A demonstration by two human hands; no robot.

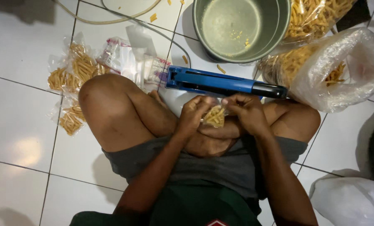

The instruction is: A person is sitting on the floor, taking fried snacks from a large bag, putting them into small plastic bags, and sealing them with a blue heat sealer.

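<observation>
I sit cross-legged on a white tiled floor. Both hands hold one small clear bag of yellow snack sticks [215,116] over my lap. My left hand [194,112] grips its left side and my right hand [246,111] pinches its top right edge. Just beyond the hands lies a blue bag sealer with a black handle [220,83], its arm down.
A grey metal pot [241,27] with a few crumbs stands behind the sealer. Large plastic bags of snack sticks [321,67] lie at the right. Filled small bags [72,73] and empty clear bags [132,60] lie at the left. A cord [124,16] crosses the floor.
</observation>
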